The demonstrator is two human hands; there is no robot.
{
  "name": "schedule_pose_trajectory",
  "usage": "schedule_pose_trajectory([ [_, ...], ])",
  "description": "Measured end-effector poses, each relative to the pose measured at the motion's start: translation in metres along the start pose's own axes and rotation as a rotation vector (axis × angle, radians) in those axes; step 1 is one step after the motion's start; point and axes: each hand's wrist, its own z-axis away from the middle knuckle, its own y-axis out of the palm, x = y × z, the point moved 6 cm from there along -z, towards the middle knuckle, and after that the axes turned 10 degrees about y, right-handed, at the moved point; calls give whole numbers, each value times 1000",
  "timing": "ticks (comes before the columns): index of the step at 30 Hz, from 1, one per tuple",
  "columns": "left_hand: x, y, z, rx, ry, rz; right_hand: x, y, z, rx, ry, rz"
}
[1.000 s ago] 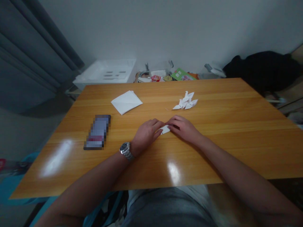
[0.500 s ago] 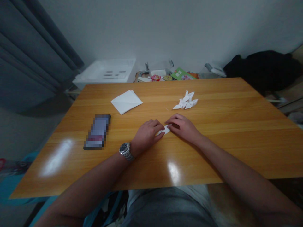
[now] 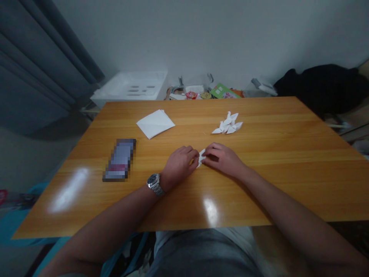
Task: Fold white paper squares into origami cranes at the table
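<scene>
My left hand [image 3: 179,166], with a metal wristwatch [image 3: 153,183] on its wrist, and my right hand [image 3: 223,158] meet at the middle of the wooden table [image 3: 276,165]. Both pinch a small folded piece of white paper [image 3: 201,157] between their fingertips, low over the tabletop. Most of the paper is hidden by the fingers. Beyond my right hand lie finished white folded paper figures [image 3: 228,124]. A stack of flat white paper sheets [image 3: 155,123] lies beyond my left hand.
A phone [image 3: 119,159] lies flat to the left of my left hand. Behind the table stand a white plastic bin [image 3: 131,87], small cluttered packets [image 3: 206,92] and a black bag [image 3: 323,86]. A grey curtain [image 3: 34,65] hangs at left.
The small paper has been drawn in between the fingertips and shows less. Both hands have closed tighter together. The view shifted slightly.
</scene>
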Motion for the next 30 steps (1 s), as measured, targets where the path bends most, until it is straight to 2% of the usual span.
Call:
schedule_pose_trajectory([
  [11,16,1,1,-71,-26,24,-2,2,0,-15,-12,42],
  [20,13,1,2,-58,-25,14,-7,-1,-1,-59,36,-36],
  [30,12,1,2,-58,-25,19,-10,1,-2,-35,36,-90],
])
